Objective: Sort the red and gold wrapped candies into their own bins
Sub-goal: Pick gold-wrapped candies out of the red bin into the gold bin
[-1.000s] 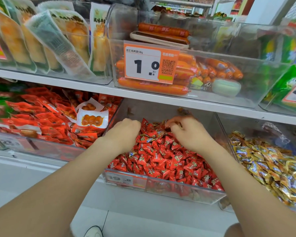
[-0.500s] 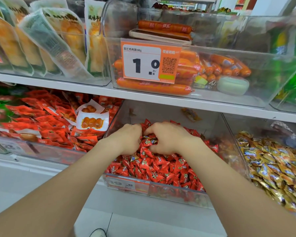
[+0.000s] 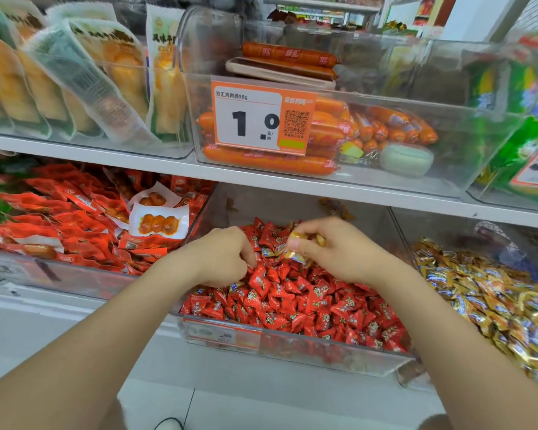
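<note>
My right hand (image 3: 336, 252) pinches a few crinkly foil gold candies (image 3: 294, 243) just above the clear plastic bin (image 3: 323, 352) of glossy, pillow-shaped red candies (image 3: 308, 302). My left hand (image 3: 221, 257) has its fingers curled into that heap; I cannot tell whether they hold anything.

The red candies (image 3: 292, 299) wore glossy film wrappers inside a clear bin (image 3: 339, 356) of smooth, transparent plastic. To the right, the gold candies (image 3: 494, 293) showed crinkled wrappers with a metallic, foil-like sheen. A few pieces of the same shiny gold (image 3: 296, 258) were pinched in the right hand (image 3: 339, 252). On the far upper shelf, sausages (image 3: 267, 161) lay in slick orange casing behind a matt printed price card (image 3: 255, 119). Left of them stood translucent plastic pouches (image 3: 84, 82). The shelf edge (image 3: 106, 158) looked smooth, matt white.
</note>
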Demonstrator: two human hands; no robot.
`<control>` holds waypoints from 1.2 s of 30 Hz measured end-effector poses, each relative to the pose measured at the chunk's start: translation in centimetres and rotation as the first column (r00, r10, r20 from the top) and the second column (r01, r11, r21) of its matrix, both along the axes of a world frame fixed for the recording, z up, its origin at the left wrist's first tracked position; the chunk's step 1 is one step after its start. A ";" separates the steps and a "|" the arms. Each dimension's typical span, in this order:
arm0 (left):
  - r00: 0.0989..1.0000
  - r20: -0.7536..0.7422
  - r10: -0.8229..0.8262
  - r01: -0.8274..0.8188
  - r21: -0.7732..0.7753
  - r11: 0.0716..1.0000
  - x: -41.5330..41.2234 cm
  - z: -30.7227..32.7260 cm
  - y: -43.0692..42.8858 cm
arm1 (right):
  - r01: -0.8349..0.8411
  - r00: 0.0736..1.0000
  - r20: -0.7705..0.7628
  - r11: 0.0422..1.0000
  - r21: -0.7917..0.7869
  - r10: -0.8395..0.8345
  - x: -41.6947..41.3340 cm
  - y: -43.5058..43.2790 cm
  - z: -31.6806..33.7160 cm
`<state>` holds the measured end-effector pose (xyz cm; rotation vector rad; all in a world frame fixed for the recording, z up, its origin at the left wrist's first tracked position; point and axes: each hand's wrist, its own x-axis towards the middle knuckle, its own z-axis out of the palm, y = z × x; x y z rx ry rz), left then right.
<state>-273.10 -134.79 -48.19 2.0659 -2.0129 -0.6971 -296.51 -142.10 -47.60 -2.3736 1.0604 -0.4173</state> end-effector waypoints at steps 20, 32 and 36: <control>0.970 0.213 -0.121 0.145 -0.101 0.984 -4.3 -3.2 -5.2 | 0.443 0.850 0.232 0.880 0.170 -0.473 -3.1 0.0 0.2; 0.980 0.113 -0.162 0.174 -0.097 0.980 -3.4 -3.7 -5.5 | 0.286 0.928 -0.176 0.931 -0.227 -0.328 -4.4 0.4 1.5; 0.976 0.099 -0.195 0.208 -0.142 0.968 -3.5 -4.1 -5.1 | 0.210 0.901 -0.367 0.973 -0.099 -0.232 -4.4 0.7 1.1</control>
